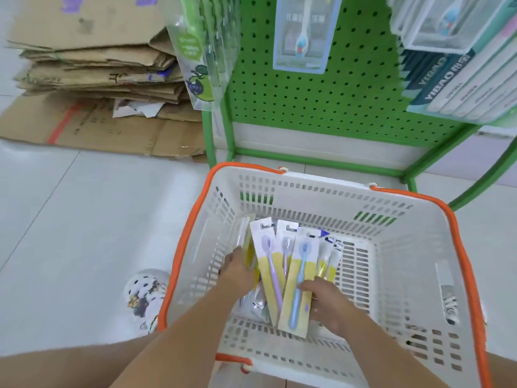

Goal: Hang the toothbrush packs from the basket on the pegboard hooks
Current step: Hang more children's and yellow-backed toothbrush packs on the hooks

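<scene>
White plastic, slotted on every wall and rimmed in orange, forms the basket [405, 247] that fills the lower centre of the frame. Both forearms reach down into it from the bottom edge. The left hand [237, 267] lies against the left side of a fan of toothbrush packs [268, 264], its fingers curled round the edge of a yellow-backed pack. The right hand [327, 301] sits lower and to the right, thumb on top and fingers underneath, pinching the pack with the blue toothbrush [299, 287] near its lower half. The packs stand tilted, hang-holes upward, leaning toward the basket's left inner wall; more packs lie flat beneath them.

Right of the hands, the basket floor is bare up to the far right wall. Directly above the basket, in the upper centre of the frame, stands the green pegboard [321, 107], with one pack hanging [300, 32] at top and boxed goods [458, 79] crowding the upper right. Flattened cardboard [92, 79] is stacked at the upper left on the pale tiled floor [70, 205]. A patterned clog [147, 295] shows just left of the basket rim.
</scene>
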